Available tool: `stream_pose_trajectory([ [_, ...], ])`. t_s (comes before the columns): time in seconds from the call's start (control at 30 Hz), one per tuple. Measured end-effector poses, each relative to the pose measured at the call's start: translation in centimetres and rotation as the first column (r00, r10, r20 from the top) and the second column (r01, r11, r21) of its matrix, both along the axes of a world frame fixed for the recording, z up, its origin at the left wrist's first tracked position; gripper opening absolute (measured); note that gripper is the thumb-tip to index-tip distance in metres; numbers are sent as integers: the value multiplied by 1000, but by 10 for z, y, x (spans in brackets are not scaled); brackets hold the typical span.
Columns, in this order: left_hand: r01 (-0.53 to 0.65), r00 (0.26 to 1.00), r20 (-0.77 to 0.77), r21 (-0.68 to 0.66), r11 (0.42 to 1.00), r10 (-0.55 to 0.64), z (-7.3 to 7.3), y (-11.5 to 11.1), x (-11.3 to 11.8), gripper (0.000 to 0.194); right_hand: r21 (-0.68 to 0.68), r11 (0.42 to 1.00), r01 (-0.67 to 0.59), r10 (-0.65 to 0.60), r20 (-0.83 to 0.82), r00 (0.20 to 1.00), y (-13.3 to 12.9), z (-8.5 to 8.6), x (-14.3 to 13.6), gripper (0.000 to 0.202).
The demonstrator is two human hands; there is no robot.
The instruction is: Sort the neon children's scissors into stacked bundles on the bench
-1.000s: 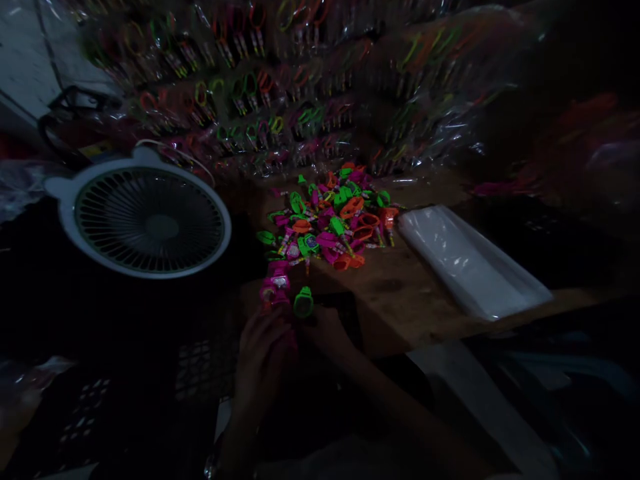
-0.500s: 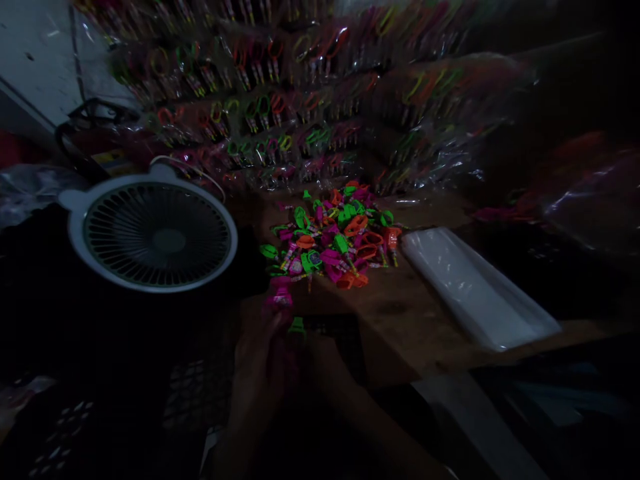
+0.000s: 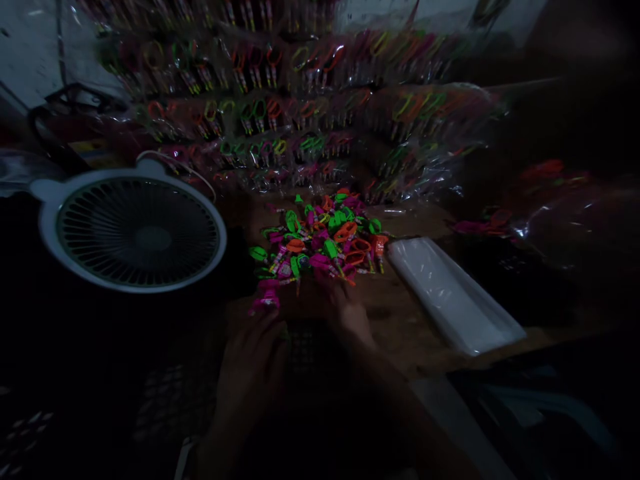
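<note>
Bright pink, green and orange toy watches with small striped tubes lie in a pile (image 3: 320, 237) on a wooden table. My left hand (image 3: 253, 350) is in the dark in front of the pile, its fingers curled over a green toy watch (image 3: 284, 332) that barely shows. A pink toy watch (image 3: 267, 297) lies just beyond its fingertips; contact is hard to judge. At the pile's near edge, my right hand (image 3: 350, 317) reaches in with fingers stretched out and somewhat blurred, among pink and orange pieces. Nothing is visibly held in it.
A round white fan (image 3: 150, 233) stands on the left. To the right of the pile lies a stack of clear plastic bags (image 3: 450, 293). Behind it, packed rows of similar toys (image 3: 260, 110) rise in plastic. A dark perforated crate surface (image 3: 303, 350) is below my hands.
My right hand has gone from beside the left hand forward to the pile's near edge. The green toy watch is now mostly covered by my left hand. The whole view has shifted slightly.
</note>
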State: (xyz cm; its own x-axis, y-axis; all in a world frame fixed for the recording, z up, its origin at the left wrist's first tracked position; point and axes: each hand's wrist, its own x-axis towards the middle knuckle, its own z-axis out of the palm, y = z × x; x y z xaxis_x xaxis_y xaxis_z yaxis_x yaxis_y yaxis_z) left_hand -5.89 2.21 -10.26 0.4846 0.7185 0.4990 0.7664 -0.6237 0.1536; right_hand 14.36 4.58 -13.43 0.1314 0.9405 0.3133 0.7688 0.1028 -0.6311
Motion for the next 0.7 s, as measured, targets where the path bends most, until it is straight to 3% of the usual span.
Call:
stream_pose_trajectory([
  [0.1, 11, 1000, 10, 3, 1000, -11, -1, 0, -1, 30, -18, 990, 142, -125, 369, 921, 25, 1, 14, 40],
  [0.2, 7, 1000, 8, 1, 1000, -7, -1, 0, -2, 31, 41, 994, 102, -110, 372, 922, 34, 0, 16, 28],
  [0.27, -3, 1000, 7, -11, 1000, 3, -1, -1, -2, 31, 191, 981, 26, -59, 169, 984, 28, 5, 18, 21],
  [0.33, -2, 1000, 17, -39, 999, 3, 0, -2, -2, 31, 305, 952, -11, 52, -127, 991, 18, 15, 20, 16],
  [0.4, 1, 999, 45, -77, 997, 3, 2, -3, -4, 31, 264, 964, -32, 153, -454, 878, 7, 25, 21, 16],
  [0.5, 32, 990, 139, -171, 985, -8, 6, -1, -15, 30, 42, 978, -206, 154, -811, 565, -3, 28, 14, 19],
  [0.53, 44, 983, 181, -206, 977, -6, 8, 0, -20, 30, -3, 963, -268, 131, -867, 480, -4, 26, 9, 21],
  [0.6, 66, 971, 238, -256, 965, -3, 12, 2, -28, 30, -31, 943, -332, 110, -912, 396, -4, 17, -1, 23],
  [0.7, 75, 978, 209, -256, 964, -20, 14, 4, -30, 30, 27, 960, -277, 152, -886, 438, 2, 1, -17, 24],
])
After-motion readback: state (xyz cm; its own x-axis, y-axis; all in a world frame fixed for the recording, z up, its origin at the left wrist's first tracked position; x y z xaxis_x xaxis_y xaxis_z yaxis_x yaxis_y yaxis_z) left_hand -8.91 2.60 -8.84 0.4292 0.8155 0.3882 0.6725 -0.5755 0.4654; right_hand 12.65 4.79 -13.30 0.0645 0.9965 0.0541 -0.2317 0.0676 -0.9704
